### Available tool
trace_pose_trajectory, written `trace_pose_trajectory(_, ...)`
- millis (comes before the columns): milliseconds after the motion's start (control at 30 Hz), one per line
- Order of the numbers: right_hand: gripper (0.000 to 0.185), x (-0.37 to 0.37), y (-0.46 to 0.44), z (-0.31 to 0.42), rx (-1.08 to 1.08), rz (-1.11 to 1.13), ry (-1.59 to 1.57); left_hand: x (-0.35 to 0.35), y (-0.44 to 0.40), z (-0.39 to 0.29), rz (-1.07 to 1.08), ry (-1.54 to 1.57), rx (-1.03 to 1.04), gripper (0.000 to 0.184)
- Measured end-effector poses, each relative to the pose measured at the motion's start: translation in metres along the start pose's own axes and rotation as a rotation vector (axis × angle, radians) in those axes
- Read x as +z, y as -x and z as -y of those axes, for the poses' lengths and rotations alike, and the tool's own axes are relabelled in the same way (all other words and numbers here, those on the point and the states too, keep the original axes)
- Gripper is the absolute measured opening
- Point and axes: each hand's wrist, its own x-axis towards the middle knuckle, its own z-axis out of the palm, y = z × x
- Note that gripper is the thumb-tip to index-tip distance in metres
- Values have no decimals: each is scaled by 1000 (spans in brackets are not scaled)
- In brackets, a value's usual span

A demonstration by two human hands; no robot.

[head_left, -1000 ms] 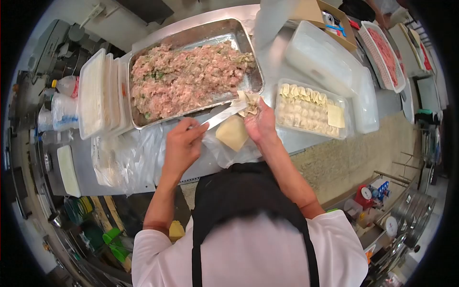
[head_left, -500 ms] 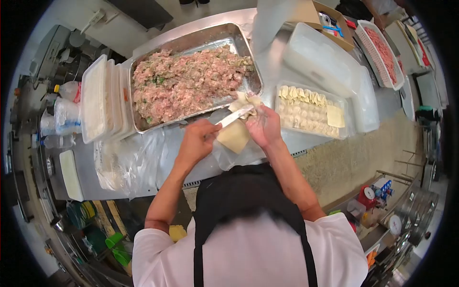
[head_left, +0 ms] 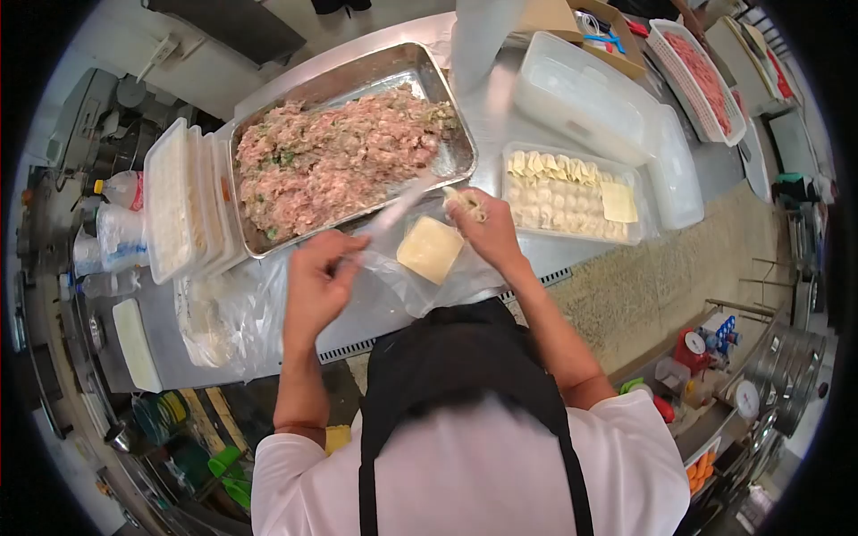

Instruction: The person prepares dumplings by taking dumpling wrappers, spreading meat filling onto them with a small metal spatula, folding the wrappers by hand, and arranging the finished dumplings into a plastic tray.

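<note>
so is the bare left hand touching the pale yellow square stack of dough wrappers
Apart. The head view shows a plain gap, with clear plastic sheeting visible between the left hand and the wrapper stack.

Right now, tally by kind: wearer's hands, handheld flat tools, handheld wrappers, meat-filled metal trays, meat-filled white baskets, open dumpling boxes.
Hands (left hand, right hand): 2
Flat tool, blurred: 1
Gathered wrapper: 1
Metal tray: 1
White basket: 1
Open dumpling box: 1
Total: 7
</note>
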Motion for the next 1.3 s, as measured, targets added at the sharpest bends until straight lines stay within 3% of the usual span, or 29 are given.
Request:
trace_pose_trajectory(33,36,-5,1,9,2,-5,3,-6,0,-1,-89,88,-44,26)
trace_pose_trajectory(100,25,-12,3,26,360,-13,-738,-5,-2,0,-175,180,-84,26)
trace_pose_trajectory(133,24,-12,1,21,284,63,-820,0,-4,3,-185,260,-58,27)
trace_pose_trajectory(167,24,-11,2,18,278,56,-817,5,-6,5,-194,339,-30,27)
trace_pose_trajectory(233,26,-9,4,18,55,76,-500,15,-6,4,-158,312,-64,30)
trace_pose_trajectory(300,21,-7,2,26,15,9,-426,25,-7,2,-138,318,-116,30)
trace_pose_trajectory(400,33,-23,1,41,232,4,-948,30,-7,-3,-125,319,-130,30)
trace_pose_trajectory(500,40,-60,-3,18,144,-43,-1041,30,-6,7,-144,336,-103,31)
trace_pose_trajectory(533,45,-82,-3,-3,153,-102,-915,28,-3,11,-164,335,-100,31)
trace_pose_trajectory(567,46,-112,-3,-44,-3,-15,-1111,25,0,14,-158,340,-102,31)
trace_pose_trajectory(633,45,-169,-10,-77,77,-437,-910,23,4,19,-167,302,-174,32)
trace_pose_trajectory(700,53,-186,-6,-36,172,-917,-345,23,7,22,-169,325,-184,32)
trace_pose_trajectory(733,55,-211,2,-38,147,-731,-191,24,8,24,-174,341,-196,32)
trace_pose_trajectory(767,55,-227,4,-42,148,-733,-186,24,8,24,-172,345,-196,32)
trace_pose_trajectory(833,47,-249,4,-49,466,-586,-47,25,9,26,-192,350,-214,32)
trace_pose_trajectory(867,55,-258,4,-64,526,-542,18,26,9,26,-192,352,-215,32)
trace_pose_trajectory(900,55,-268,4,-90,528,-541,20,27,9,27,-193,331,-219,32)
trace_pose_trajectory(967,46,-285,-1,-129,207,-499,728,28,7,26,-191,312,-219,32)
trace_pose_trajectory(1067,38,-267,-9,-119,46,-588,818,30,5,24,-168,307,-238,32)
trace_pose_trajectory(1300,37,-242,-22,-103,158,-673,689,30,5,21,-188,301,-201,32)
